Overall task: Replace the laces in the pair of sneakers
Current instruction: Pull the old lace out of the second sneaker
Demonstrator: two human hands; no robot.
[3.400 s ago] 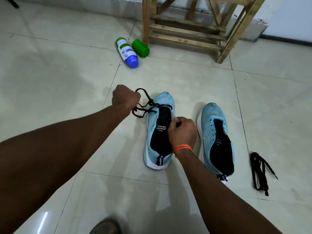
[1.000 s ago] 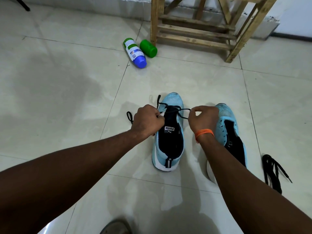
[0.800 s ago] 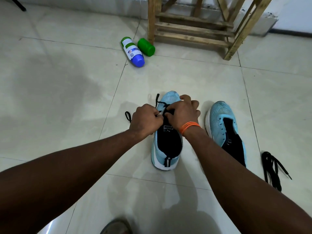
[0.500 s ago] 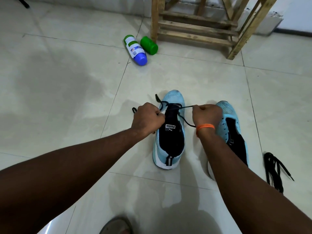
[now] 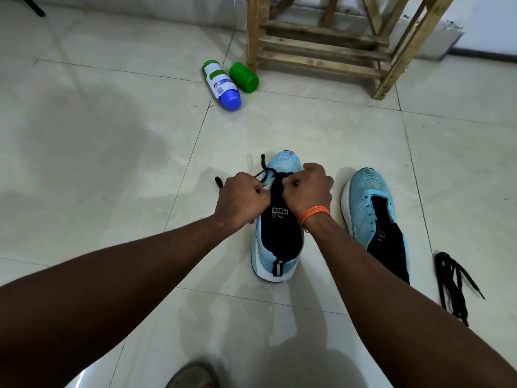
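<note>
As left hand (image 5: 242, 201) and right hand (image 5: 307, 191) pinch the lace (image 5: 265, 172), sneaker tongue (image 5: 281, 219) reads PUMA.

A wooden stand (image 5: 257, 32) of rough slats and slanted legs stands on a pale, glossy tiled floor (image 5: 112, 135), close against the wall (image 5: 140, 2) behind it. Just left of the stand's front left leg, a green cup (image 5: 244, 77) lies on its side, touching or nearly touching that leg. Left of the cup, a white labelled bottle (image 5: 221, 85) with a blue end and a green band also lies on its side. Far left of the stand, a thin dark rod (image 5: 32, 5) slants down to the floor. Well in front of the stand, at the bottom edge, the tip of a grey sandal (image 5: 193, 376) shows.
</note>
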